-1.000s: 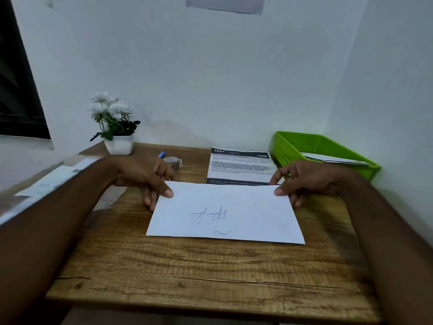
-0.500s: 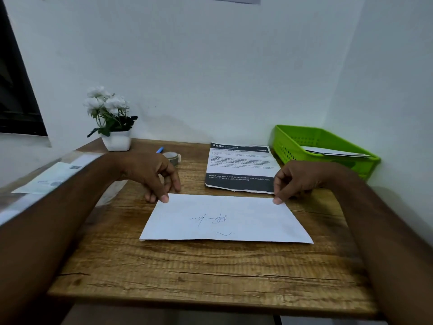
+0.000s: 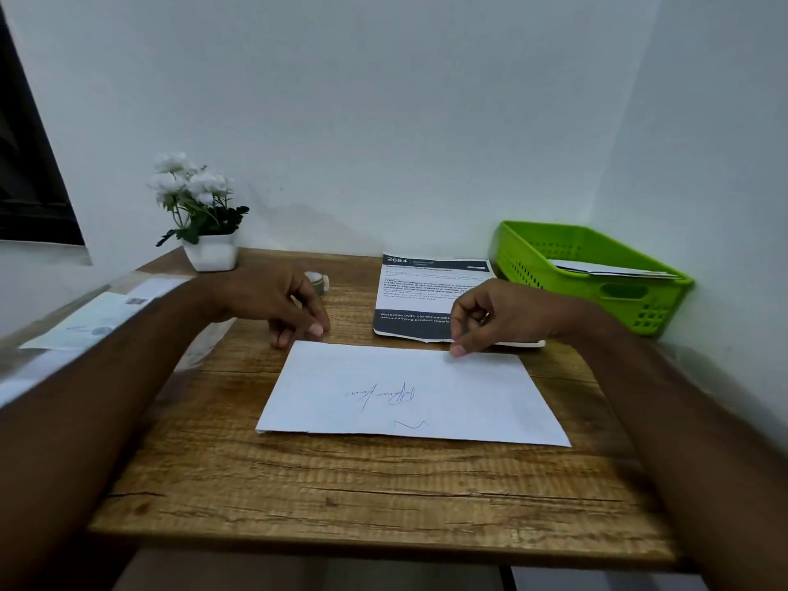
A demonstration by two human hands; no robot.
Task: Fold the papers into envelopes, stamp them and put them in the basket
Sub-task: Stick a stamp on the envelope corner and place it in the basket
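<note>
1. The step in hand looks like the start of a fold. The paper [image 3: 409, 394] lies flat on the desk [image 3: 341, 496], and both hands are at its far edge, as if setting up to take hold of it.
2. The left hand [image 3: 277, 309] has loosely curled fingers and holds nothing. Its fingertips [image 3: 315, 330] come down just beyond the paper's far left corner, apparently on the wood and not on the sheet.
3. The right hand [image 3: 503, 317] is curled too, with one fingertip [image 3: 458, 349] touching the far edge, inward of the far right corner. I cannot tell whether it pinches the edge or only rests on it.
4. The paper sits between the two forearms, on the near side of both hands.
5. The paper is a plain white sheet, wider than deep, with a blue handwritten scrawl near its middle and a short stroke below that. No crease shows and no stamp is on it.
6. The next move probably calls for lifting the far edge cleanly with both hands, drawing it toward the near edge, lining up the corners and pressing the crease.
7. The green basket [image 3: 639, 287] stands beyond the right hand with some papers [image 3: 609, 268] already inside. Stamping and putting this paper in it are not yet done.
</note>
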